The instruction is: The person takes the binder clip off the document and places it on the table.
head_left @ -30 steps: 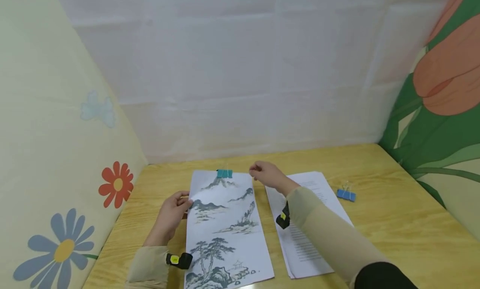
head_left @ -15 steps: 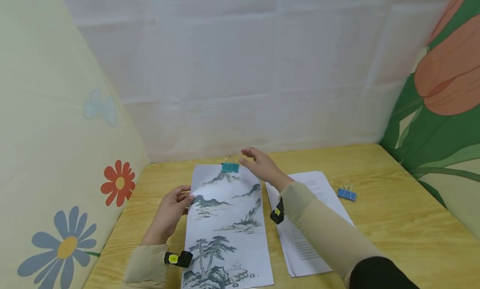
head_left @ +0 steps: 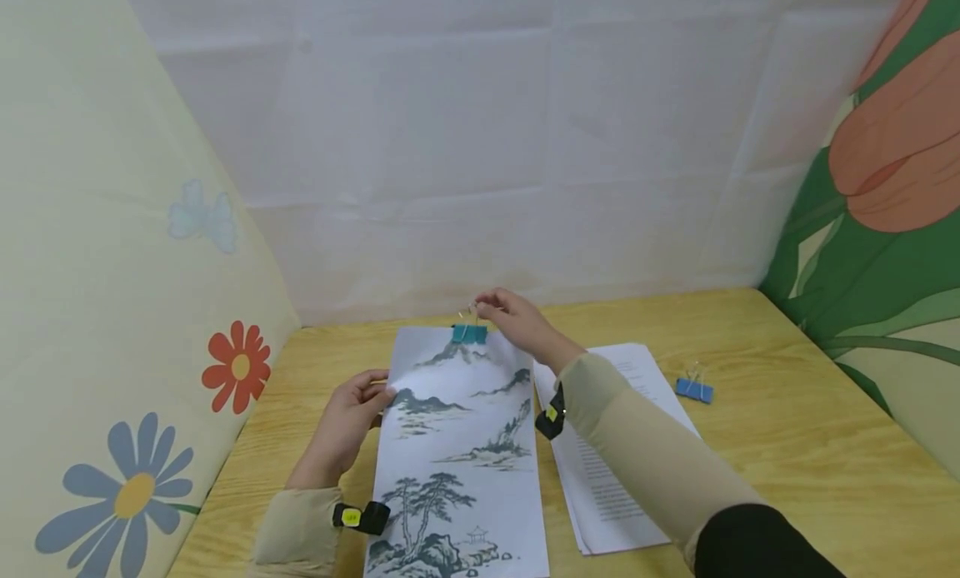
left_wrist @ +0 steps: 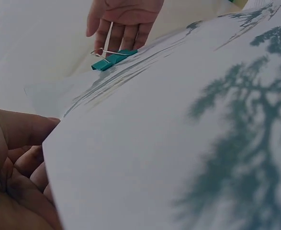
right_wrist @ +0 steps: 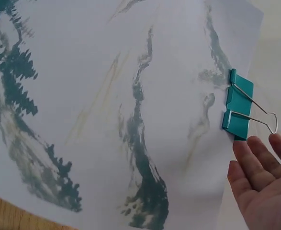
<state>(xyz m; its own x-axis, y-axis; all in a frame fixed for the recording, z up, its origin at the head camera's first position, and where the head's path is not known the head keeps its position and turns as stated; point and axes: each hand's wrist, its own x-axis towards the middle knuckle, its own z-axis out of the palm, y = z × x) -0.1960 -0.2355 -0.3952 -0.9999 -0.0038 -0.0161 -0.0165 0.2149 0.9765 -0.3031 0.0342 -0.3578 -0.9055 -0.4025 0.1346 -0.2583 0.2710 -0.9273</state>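
A sheet of paper printed with an ink landscape (head_left: 461,420) has a teal binder clip (head_left: 470,334) on its top edge, wire handles up. My left hand (head_left: 348,424) pinches its left edge, thumb (left_wrist: 28,128) on the front and fingers behind. The paper's upper part is tilted up off the table. My right hand (head_left: 525,324) is at the clip's right side. In the right wrist view its slightly bent fingers (right_wrist: 260,165) lie close to the clip (right_wrist: 238,105) and its wire handles; whether they touch is hard to tell.
A stack of printed text sheets (head_left: 611,478) lies right of the landscape paper, partly under the right forearm. Farther right sits a blue binder clip (head_left: 694,390) on the wooden table (head_left: 810,445). A white cloth (head_left: 420,145) hangs behind; patterned panels stand at both sides.
My right hand has moved left and up to the teal clip, its fingers spreading on the way. The paper's top edge has risen and shifted slightly right with the left hand.
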